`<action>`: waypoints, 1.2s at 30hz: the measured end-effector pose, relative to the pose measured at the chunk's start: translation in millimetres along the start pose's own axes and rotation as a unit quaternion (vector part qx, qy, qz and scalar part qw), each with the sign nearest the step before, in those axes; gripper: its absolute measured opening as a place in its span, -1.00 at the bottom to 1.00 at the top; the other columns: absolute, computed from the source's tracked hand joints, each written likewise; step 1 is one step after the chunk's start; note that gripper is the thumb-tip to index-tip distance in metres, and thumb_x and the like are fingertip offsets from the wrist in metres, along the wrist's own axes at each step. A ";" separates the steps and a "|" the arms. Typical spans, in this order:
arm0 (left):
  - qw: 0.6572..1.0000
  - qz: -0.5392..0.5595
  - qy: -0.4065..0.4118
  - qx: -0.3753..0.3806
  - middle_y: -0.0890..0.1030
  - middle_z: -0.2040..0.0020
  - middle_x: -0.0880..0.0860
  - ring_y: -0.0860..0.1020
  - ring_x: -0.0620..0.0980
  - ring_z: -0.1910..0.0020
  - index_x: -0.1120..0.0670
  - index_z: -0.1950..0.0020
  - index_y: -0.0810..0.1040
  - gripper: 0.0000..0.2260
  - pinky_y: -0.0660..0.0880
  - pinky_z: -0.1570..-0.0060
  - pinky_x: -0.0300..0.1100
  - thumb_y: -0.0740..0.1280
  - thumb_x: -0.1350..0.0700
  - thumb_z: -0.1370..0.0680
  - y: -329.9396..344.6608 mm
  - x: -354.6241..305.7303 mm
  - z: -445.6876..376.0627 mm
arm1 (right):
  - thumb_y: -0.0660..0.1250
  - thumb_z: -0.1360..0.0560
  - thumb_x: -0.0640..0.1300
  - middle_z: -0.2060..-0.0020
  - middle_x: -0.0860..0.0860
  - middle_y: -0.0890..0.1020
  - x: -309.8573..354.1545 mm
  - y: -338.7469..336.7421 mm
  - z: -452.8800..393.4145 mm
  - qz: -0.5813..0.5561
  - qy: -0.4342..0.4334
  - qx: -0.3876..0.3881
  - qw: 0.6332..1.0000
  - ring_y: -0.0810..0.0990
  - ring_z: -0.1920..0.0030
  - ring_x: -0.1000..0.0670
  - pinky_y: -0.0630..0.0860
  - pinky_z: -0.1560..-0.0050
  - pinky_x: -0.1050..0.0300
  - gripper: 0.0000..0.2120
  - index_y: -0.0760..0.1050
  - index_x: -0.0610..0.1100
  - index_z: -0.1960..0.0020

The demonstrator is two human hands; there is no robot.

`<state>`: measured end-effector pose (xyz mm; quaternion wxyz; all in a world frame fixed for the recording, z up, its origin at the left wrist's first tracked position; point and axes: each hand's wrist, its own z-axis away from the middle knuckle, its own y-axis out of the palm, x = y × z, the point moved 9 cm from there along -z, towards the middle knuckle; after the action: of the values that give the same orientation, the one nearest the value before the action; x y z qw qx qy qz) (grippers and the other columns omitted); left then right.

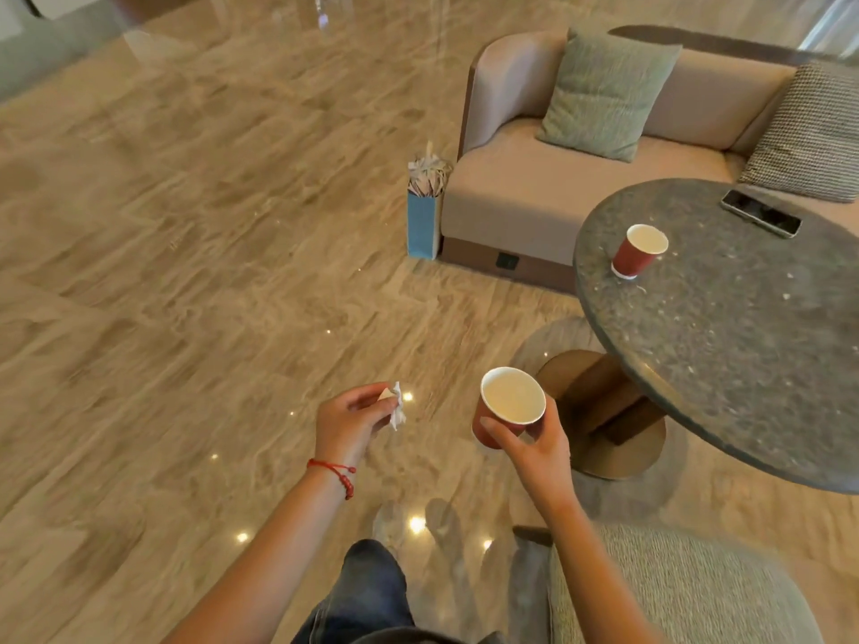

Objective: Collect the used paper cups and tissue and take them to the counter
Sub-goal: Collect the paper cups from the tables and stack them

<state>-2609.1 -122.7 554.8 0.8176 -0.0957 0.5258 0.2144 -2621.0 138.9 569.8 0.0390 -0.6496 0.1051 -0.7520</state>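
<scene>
Round table (743,327) at 3 o'clock, 1 cup (637,251) and phone (762,219) on it, sofa (581,178) behind at 1 o'clock, bag (424,216) left of sofa, left hand (351,418) with tissue (397,406) at 6 o'clock, right hand (534,441) with second cup (509,406) beside it.

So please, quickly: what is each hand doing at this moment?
Left hand: pinches the crumpled tissue.
Right hand: grips a red paper cup, held upright.
</scene>
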 end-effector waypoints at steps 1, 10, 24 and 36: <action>1.000 -0.005 -0.001 0.002 0.69 0.29 0.01 0.65 -0.10 0.29 0.09 0.15 0.66 -0.81 0.60 0.23 -0.26 0.43 0.36 -0.37 4.1 -8.8 -18.6 | 0.56 -0.29 -0.14 0.01 0.21 0.57 3.9 6.1 -16.7 -0.001 0.004 -0.004 1.000 0.53 0.02 0.35 0.44 0.15 0.52 -0.50 0.39 0.19 -0.07; 0.999 -0.029 -0.013 0.028 0.66 0.13 0.16 0.63 -0.01 0.20 0.25 -0.02 0.63 -0.74 0.61 0.15 -0.24 0.45 0.36 -0.34 50.4 -68.6 -152.8 | 0.55 -0.28 -0.06 0.01 0.26 0.54 29.4 33.4 -135.4 0.014 0.015 -0.055 0.998 0.50 0.01 0.39 0.45 0.17 0.50 -0.47 0.35 0.25 -0.08; 0.984 -0.105 -0.007 0.147 0.64 0.22 0.05 0.62 -0.21 0.33 0.25 -0.02 0.62 -0.78 0.57 0.27 -0.36 0.42 0.39 -0.38 236.0 -119.5 -266.6 | 0.55 -0.29 -0.08 -0.01 0.29 0.53 29.2 -23.0 -293.2 -0.015 0.028 -0.136 0.990 0.49 -0.03 0.41 0.41 0.13 0.57 -0.47 0.36 0.24 -0.10; 0.921 -0.205 -0.015 0.331 0.65 0.19 -0.01 0.62 -0.20 0.28 0.03 0.11 0.64 -0.79 0.52 0.30 -0.43 0.44 0.33 -0.39 413.7 -121.9 -302.7 | 0.55 -0.30 -0.22 -0.03 0.23 0.54 15.6 -106.9 -320.1 -0.043 0.080 -0.313 0.946 0.49 0.01 0.43 0.39 0.13 0.57 -0.45 0.38 0.16 -0.11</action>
<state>-3086.9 99.3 563.3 0.8363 0.0780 0.5236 -0.1426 -2930.3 274.4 564.3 -0.2068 -0.5709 0.3097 -0.7317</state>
